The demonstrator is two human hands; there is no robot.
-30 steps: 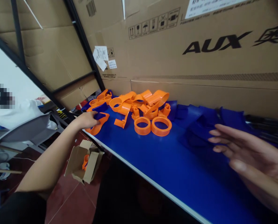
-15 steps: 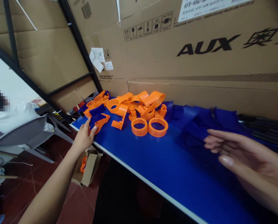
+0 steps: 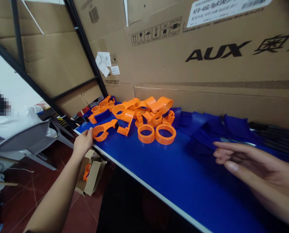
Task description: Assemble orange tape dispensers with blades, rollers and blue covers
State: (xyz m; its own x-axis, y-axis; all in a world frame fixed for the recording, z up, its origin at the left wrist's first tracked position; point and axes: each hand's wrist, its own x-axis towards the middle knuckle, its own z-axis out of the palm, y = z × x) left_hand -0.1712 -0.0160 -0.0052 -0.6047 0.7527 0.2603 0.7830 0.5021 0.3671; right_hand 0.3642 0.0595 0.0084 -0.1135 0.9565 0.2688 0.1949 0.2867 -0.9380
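My left hand (image 3: 84,141) is at the left end of the table, its fingertips closed on the near-left rim of an orange plastic tape dispenser (image 3: 105,129), which has a ring and a curved arm. The dispenser rests on or just over the blue tabletop. Beside it lies a pile of similar orange dispensers (image 3: 126,104), with two rings (image 3: 165,134) facing the front. My right hand (image 3: 253,171) hovers over the right side of the table, thumb apart from loosely bent fingers, holding nothing. Flat dark blue plastic pieces (image 3: 202,121) lie behind it.
The blue table (image 3: 159,174) has a pale front edge. A large cardboard box (image 3: 159,64) walls off its back, beside a black metal frame (image 3: 86,42). Below, an open carton (image 3: 94,173) holds orange parts. Dark rods (image 3: 277,139) lie far right; a grey chair (image 3: 23,136) stands left.
My left hand has drawn slightly left and down, off the top of the dispenser to its rim, uncovering the ring. The right hand has barely moved. The view has shifted slightly.
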